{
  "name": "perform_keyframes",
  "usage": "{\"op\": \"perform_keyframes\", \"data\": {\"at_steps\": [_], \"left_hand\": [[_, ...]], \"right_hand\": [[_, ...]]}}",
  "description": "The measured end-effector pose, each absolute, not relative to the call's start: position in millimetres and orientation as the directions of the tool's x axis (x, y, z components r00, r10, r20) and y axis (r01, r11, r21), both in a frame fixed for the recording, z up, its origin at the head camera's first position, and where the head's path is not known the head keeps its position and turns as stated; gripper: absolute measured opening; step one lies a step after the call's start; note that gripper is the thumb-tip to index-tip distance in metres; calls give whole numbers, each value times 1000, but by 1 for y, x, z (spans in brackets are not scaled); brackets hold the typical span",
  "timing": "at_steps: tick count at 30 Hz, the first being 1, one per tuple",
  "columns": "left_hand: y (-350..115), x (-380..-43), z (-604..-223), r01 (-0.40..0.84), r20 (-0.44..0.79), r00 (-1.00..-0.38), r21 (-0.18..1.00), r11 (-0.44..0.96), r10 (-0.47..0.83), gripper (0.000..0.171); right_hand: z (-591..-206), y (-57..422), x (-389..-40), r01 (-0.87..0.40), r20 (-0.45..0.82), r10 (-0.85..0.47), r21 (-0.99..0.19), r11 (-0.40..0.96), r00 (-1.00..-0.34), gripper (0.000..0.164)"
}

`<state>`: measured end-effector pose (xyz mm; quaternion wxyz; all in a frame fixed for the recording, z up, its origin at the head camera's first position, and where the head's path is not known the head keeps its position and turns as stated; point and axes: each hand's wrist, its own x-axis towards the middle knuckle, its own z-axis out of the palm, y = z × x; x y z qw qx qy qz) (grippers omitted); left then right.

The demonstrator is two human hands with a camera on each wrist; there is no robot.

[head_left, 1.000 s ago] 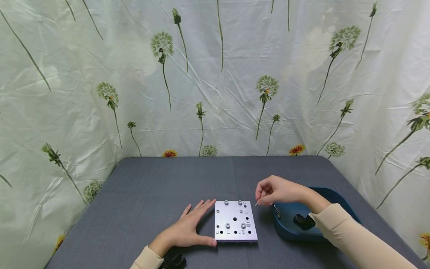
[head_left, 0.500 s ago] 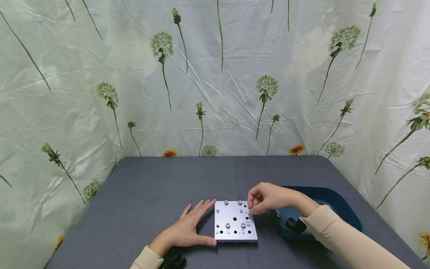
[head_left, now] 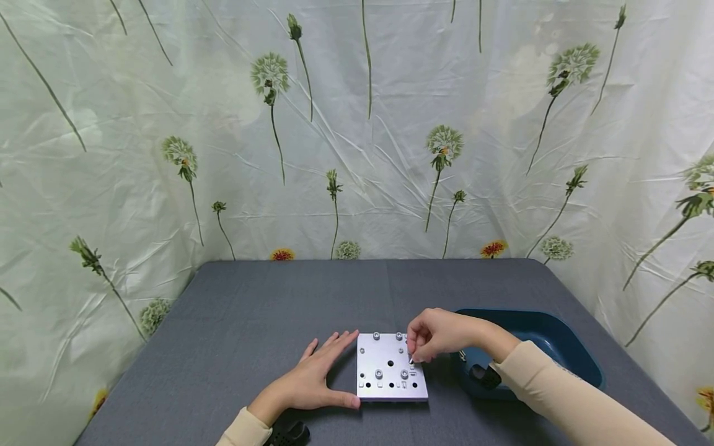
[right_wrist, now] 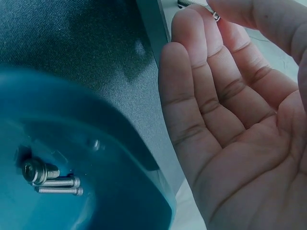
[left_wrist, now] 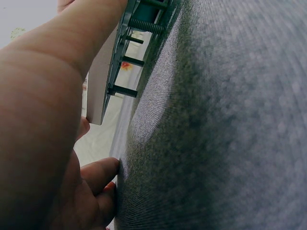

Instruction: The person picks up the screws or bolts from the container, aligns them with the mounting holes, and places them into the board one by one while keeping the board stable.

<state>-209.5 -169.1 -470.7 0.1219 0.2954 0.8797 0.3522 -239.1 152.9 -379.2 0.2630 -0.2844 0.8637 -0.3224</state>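
A square silver metal plate [head_left: 379, 390] with holes and marked outlines lies on the table. Several socket-head screws [head_left: 379, 374] stand in it, and in the left wrist view their threaded shanks [left_wrist: 125, 91] stick out beneath. My left hand [head_left: 315, 381] lies spread along the plate's left side, index fingertip at the far corner and thumb at the near one. Over the plate's right part, my right hand [head_left: 440, 334] pinches a small screw [right_wrist: 214, 15] between thumb and fingertips. In the head view, the screw's lower end meets the plate by a right-hand hole.
A blue tray [head_left: 586, 365] stands right of the plate, under my right forearm. Inside it lie a thick screw with washers [right_wrist: 36, 171] and two thin screws [right_wrist: 60, 187]. Behind the grey table [head_left: 290, 291] hangs a flowered curtain [head_left: 357, 124].
My right hand has moved left from beside the tray, bringing the small screw over the plate's right side and then down to it. The left hand and plate stay put.
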Motion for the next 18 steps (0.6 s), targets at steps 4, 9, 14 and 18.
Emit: {"op": "perform_keyframes", "data": {"at_steps": [4,9,14,18], "left_hand": [[-170,-210,-472,421,-19,-801,692,586,598,117],[-170,-211,-473,417,-23,-802,694,587,597,117],[-170,-211,-473,425,-14,-800,692,584,600,118],[-170,-211,-474,429,-12,-799,688,585,601,118]], "right_hand": [[-381,150,-240,-321,-282,-660,-701,637,-696,10],[-382,147,-240,-310,-297,-660,-703,640,-690,9],[-381,146,-239,-299,-302,-668,-717,630,-680,9],[-380,147,-239,-299,-302,-662,-713,634,-685,10]]}}
